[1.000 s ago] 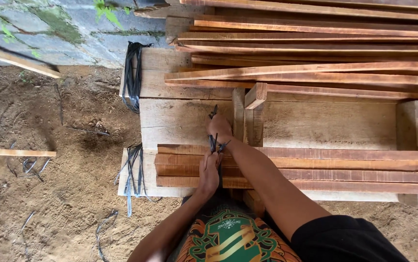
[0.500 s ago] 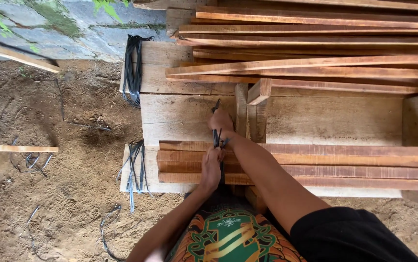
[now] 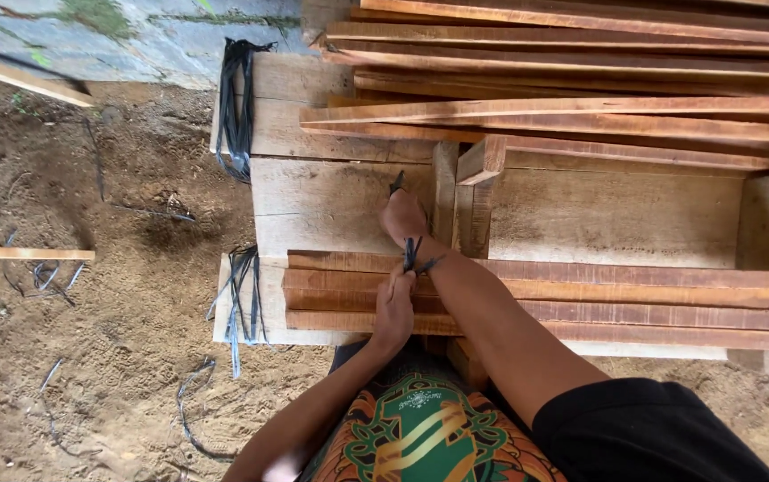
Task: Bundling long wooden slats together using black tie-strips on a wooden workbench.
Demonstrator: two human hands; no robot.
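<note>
A bundle of reddish wooden slats (image 3: pixel 634 293) lies across pale planks (image 3: pixel 331 205). A thin black strap (image 3: pixel 412 254) crosses the bundle's left part. My right hand (image 3: pixel 402 217) is closed on the strap's far end, past the bundle. On the near side, my left hand (image 3: pixel 394 303) grips the strap against the slats. The strap's loose ends stick out between the two hands. Both forearms reach in from the bottom of the view.
More long slats (image 3: pixel 581 54) are piled at the top right. Bunches of black straps hang at the planks' left edge (image 3: pixel 238 98) and lower down (image 3: pixel 242 299). Strap offcuts and a loose slat (image 3: pixel 19 254) lie on the sandy ground at left.
Both hands stay on the black strap at the same spot on the bundle. The view has drifted slightly; the wood has not moved.
</note>
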